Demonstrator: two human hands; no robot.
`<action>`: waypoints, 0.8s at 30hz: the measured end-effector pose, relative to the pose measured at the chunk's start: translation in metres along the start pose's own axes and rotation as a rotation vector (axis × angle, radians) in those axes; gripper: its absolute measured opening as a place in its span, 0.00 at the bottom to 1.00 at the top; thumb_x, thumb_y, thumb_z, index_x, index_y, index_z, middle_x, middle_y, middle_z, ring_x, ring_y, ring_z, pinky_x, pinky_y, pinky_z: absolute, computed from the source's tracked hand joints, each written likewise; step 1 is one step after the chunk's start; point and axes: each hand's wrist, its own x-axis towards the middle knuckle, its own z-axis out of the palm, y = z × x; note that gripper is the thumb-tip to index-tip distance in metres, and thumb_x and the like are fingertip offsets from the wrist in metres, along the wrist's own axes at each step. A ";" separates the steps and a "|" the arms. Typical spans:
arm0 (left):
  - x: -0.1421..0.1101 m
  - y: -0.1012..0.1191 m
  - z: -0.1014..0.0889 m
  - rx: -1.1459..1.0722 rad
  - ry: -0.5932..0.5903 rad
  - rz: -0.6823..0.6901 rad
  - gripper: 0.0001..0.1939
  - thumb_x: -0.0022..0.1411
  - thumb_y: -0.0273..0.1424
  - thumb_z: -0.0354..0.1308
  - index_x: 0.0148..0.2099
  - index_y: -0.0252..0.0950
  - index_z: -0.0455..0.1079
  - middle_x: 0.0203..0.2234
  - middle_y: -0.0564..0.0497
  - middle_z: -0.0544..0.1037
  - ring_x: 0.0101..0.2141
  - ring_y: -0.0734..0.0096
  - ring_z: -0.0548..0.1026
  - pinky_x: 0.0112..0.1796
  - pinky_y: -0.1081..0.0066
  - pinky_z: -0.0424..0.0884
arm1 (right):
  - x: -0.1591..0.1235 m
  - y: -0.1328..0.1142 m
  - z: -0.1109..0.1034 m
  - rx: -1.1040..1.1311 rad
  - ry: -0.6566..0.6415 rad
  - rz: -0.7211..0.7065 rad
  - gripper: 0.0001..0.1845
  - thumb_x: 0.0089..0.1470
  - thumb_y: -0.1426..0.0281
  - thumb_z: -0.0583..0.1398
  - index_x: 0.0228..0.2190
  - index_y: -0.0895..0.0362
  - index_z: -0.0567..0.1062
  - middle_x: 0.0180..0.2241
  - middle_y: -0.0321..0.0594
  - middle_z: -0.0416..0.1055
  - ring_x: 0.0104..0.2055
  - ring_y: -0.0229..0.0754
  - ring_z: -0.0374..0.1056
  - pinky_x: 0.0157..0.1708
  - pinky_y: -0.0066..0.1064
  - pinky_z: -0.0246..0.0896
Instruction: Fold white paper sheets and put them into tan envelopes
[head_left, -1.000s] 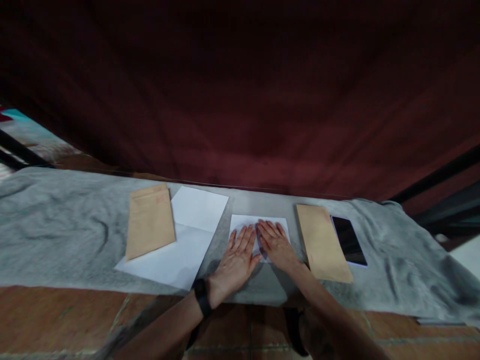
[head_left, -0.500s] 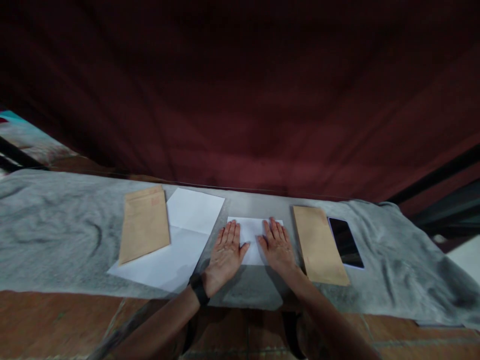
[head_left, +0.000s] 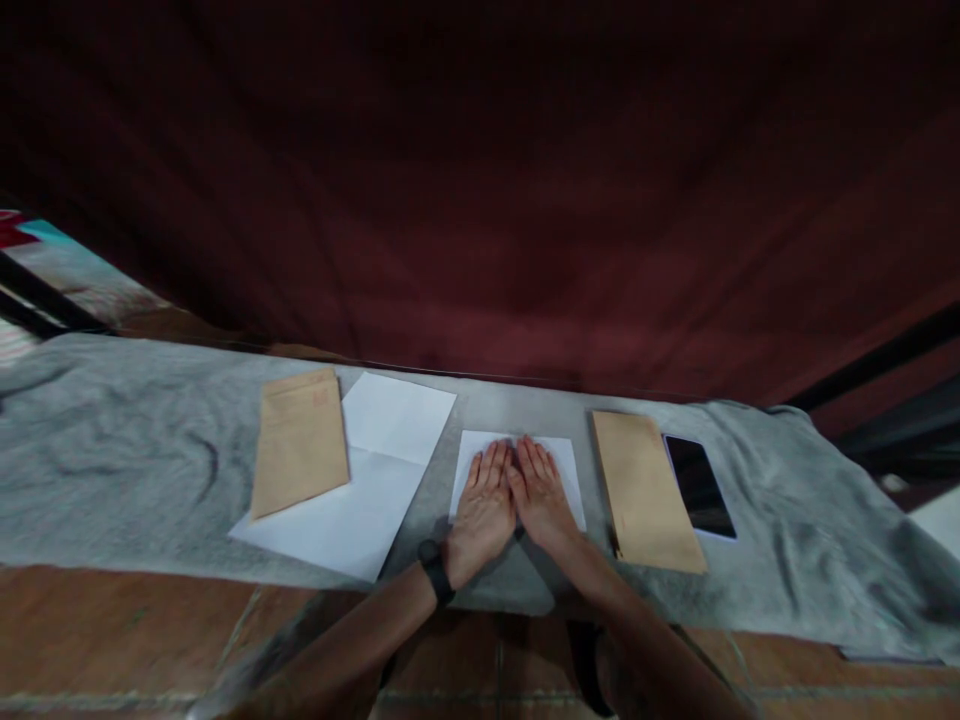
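A small white sheet of paper (head_left: 568, 478), perhaps folded, lies flat on the grey cloth in front of me. My left hand (head_left: 487, 503) rests palm down on its middle, fingers stretched out. Right beside it, my right hand (head_left: 540, 493) also lies flat on the paper, and the two hands touch near the thumbs. Only the left, right and upper parts of the paper show around them. A dark band with a watch-like face (head_left: 436, 572) is on my left wrist.
On the left, a brown envelope (head_left: 300, 445) overlaps a larger creased white sheet (head_left: 401, 415). Another brown envelope (head_left: 649, 495) lies on the right, beside a dark-screened phone (head_left: 701, 485). Grey cloth (head_left: 127, 450) covers the bench. A dark red curtain (head_left: 480, 200) hangs behind it.
My hands have slid inward over the small white paper, from its two sides to its middle, and now meet. The view has shifted slightly.
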 end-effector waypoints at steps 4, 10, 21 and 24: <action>-0.003 0.000 0.004 0.016 -0.027 -0.004 0.30 0.70 0.26 0.39 0.72 0.26 0.51 0.70 0.37 0.57 0.70 0.59 0.53 0.68 0.51 0.51 | -0.006 -0.002 -0.001 -0.042 -0.051 -0.020 0.32 0.72 0.62 0.39 0.67 0.65 0.59 0.70 0.52 0.52 0.73 0.47 0.46 0.71 0.47 0.41; -0.005 -0.010 -0.005 0.001 -0.018 -0.024 0.29 0.74 0.35 0.39 0.72 0.30 0.52 0.70 0.40 0.58 0.70 0.60 0.52 0.68 0.52 0.50 | -0.012 0.010 -0.006 -0.163 -0.087 -0.023 0.31 0.72 0.63 0.44 0.68 0.66 0.58 0.71 0.55 0.48 0.74 0.52 0.43 0.71 0.51 0.39; -0.012 -0.025 -0.016 0.002 -0.078 0.032 0.37 0.72 0.55 0.41 0.73 0.37 0.53 0.72 0.37 0.53 0.71 0.53 0.51 0.68 0.48 0.46 | -0.026 0.032 -0.003 -0.264 0.053 -0.035 0.33 0.72 0.59 0.45 0.69 0.67 0.55 0.71 0.60 0.47 0.73 0.57 0.46 0.67 0.52 0.46; -0.012 -0.026 -0.017 -0.003 -0.090 0.034 0.38 0.72 0.55 0.41 0.73 0.37 0.53 0.71 0.36 0.53 0.71 0.52 0.51 0.67 0.48 0.45 | -0.028 0.036 -0.003 -0.272 0.080 -0.038 0.34 0.71 0.58 0.46 0.69 0.67 0.54 0.70 0.61 0.50 0.72 0.58 0.48 0.67 0.52 0.48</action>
